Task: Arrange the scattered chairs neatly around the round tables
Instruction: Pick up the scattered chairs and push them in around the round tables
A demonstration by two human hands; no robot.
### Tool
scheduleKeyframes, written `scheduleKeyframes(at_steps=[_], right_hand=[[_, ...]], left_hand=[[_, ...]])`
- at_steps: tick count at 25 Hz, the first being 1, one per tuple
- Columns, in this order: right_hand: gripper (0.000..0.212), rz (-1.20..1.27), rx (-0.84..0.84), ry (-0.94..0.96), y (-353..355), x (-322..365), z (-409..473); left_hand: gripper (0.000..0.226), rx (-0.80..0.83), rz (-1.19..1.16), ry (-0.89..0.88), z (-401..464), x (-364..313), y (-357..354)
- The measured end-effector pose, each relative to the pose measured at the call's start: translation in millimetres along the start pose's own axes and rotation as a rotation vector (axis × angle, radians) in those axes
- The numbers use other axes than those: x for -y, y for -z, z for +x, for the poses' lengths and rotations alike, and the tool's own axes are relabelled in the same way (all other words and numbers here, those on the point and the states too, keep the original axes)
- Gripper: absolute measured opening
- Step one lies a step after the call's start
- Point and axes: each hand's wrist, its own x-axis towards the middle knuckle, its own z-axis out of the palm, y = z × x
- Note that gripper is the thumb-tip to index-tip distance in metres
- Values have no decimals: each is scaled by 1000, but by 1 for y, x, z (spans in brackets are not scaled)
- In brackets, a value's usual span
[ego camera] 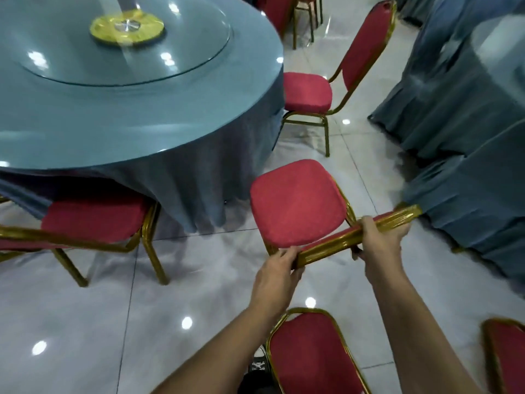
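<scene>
Chair (295, 203), top rail gripped by both hands' curled fingers (369, 223), stands near tablecloth edge (216, 194).

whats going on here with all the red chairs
A person is setting out red banquet chairs around a round table draped in blue cloth. Both hands grip the gold top rail of one chair's backrest, the left hand near one end and the right hand further along. The held chair's seat faces the table. Another chair stands at the table's edge, one is partly tucked under the cloth.
</scene>
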Motion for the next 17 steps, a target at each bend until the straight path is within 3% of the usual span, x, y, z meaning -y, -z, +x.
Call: scheduleKeyframes(at_steps=[2,7,12,17], right_hand=[[80,39,-39,-58,16,15,33],[59,-31,123,-85,55,49,118],[39,-274,-26,90,-7,25,132],[42,-406,-70,156,-42,18,134]], left_hand=[[42,-13,5,-15,13,-21,-24],[63,113,194,-76,47,-55,-76],[65,98,320,-48,107,-62,-80],[53,143,306,-54,125,-41,-39]])
